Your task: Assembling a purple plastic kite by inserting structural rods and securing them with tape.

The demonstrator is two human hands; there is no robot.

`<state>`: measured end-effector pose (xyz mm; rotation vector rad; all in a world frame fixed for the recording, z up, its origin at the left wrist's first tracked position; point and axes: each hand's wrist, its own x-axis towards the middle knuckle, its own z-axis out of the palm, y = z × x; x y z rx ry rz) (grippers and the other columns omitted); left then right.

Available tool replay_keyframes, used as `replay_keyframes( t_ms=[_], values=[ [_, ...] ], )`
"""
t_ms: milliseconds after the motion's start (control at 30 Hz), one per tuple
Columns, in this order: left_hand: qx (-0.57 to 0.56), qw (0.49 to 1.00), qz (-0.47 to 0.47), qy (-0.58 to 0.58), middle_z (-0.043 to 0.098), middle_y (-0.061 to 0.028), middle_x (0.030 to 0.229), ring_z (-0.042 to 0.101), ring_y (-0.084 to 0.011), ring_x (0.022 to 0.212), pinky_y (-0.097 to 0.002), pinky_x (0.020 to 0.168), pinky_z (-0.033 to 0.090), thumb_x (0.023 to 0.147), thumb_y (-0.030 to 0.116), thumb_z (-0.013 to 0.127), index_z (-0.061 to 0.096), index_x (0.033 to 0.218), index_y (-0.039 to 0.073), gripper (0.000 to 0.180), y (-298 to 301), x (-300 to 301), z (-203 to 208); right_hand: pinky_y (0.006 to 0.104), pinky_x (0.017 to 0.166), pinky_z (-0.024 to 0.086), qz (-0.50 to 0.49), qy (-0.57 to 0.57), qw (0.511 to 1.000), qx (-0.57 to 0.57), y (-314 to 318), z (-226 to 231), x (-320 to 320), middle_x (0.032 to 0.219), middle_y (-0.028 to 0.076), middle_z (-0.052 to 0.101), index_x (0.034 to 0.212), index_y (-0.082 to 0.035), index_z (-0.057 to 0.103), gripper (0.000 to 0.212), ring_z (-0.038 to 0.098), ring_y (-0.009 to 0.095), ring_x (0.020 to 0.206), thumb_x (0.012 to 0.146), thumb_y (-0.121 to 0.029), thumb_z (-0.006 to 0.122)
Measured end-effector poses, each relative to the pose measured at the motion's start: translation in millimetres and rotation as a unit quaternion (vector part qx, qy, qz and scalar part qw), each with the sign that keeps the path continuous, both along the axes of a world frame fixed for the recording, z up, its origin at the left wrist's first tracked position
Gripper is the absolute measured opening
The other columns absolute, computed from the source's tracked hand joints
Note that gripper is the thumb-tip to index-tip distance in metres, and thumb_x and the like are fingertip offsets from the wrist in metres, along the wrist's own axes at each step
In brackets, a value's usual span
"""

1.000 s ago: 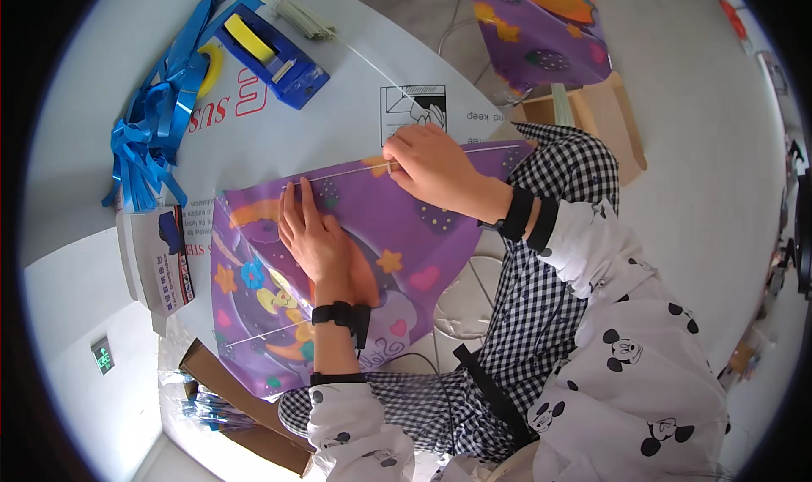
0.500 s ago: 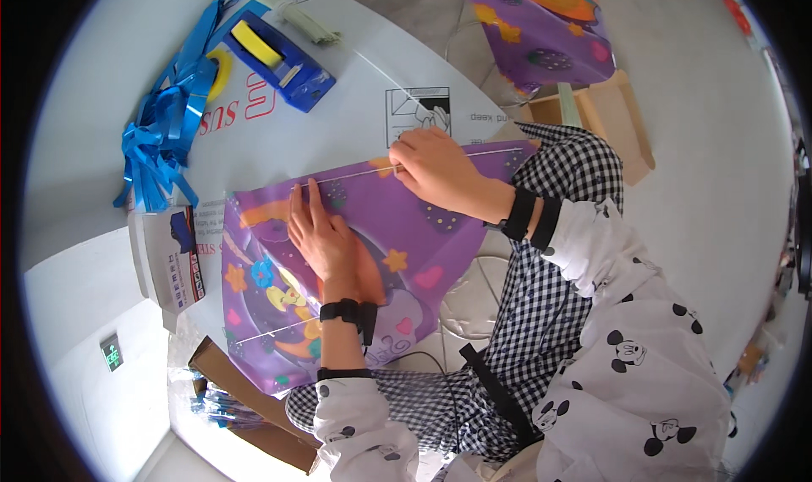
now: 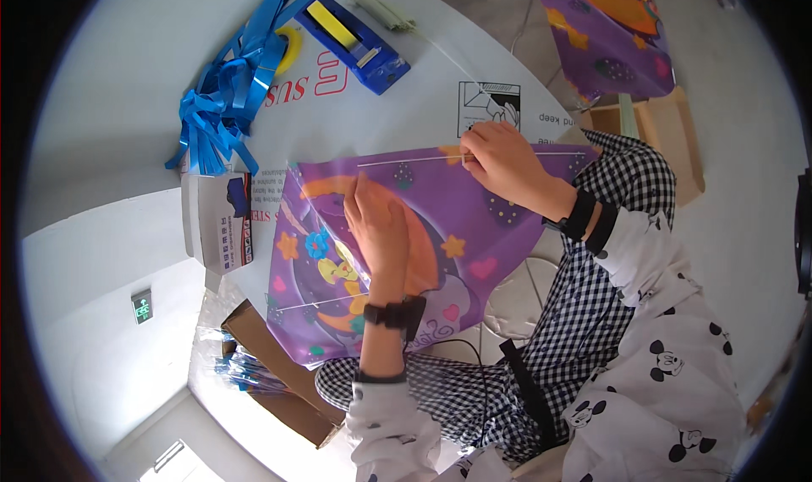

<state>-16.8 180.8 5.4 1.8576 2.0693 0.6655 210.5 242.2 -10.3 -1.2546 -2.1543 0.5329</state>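
Note:
A purple plastic sheet (image 3: pixel 474 216) printed with stars, hearts and a moon lies across the table edge and my lap. A thin white rod (image 3: pixel 406 160) runs along its far edge, and another thin white rod (image 3: pixel 317 303) crosses its lower left part. My left hand (image 3: pixel 378 228) rests on the sheet with fingers stretched out, fingertips just below the left end of the far rod. My right hand (image 3: pixel 506 165) is closed in a pinch at that rod; what lies between its fingertips is too small to name.
Beyond the sheet on the table (image 3: pixel 397 118) are a blue tape dispenser (image 3: pixel 359 46), a yellow tape roll (image 3: pixel 289 51), blue ribbon strips (image 3: pixel 216 114) and pale thin sticks (image 3: pixel 372 7). A small box (image 3: pixel 218 224) stands left. Another purple sheet (image 3: pixel 609 38) hangs near an open cardboard box (image 3: pixel 668 144).
The whole view has shifted, so things appear farther right. My left fingertips have drawn back from the far rod onto the sheet. My right hand stays pinched at the rod.

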Motion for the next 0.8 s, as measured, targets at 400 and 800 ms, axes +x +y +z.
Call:
replay_keyframes(
  t_ms=[400,800],
  values=[
    [-0.364,0.877,-0.307,-0.065,0.059,-0.0163,0.125,0.062,-0.0292,0.110,-0.0365,0.091,0.048,0.082,0.020,0.072,0.051,0.129,0.000,0.055,-81,22,241,0.0380,0.077,0.043,-0.001,-0.022,1.000,-0.015,1,-1,5,0.082,0.006,0.056,0.085,-0.007,0.051,0.019,0.056,0.027,0.081,0.076,-0.006,0.067],
    [-0.444,0.864,-0.192,-0.144,0.063,-0.0126,0.118,0.063,-0.0239,0.105,-0.0356,0.087,0.050,0.088,0.024,0.069,0.054,0.127,0.005,0.046,-8,-20,229,0.0283,0.079,0.044,0.070,0.160,0.960,-0.219,29,134,29,0.099,0.003,0.060,0.105,-0.004,0.057,0.024,0.057,0.014,0.092,0.086,-0.016,0.067]
  ],
)
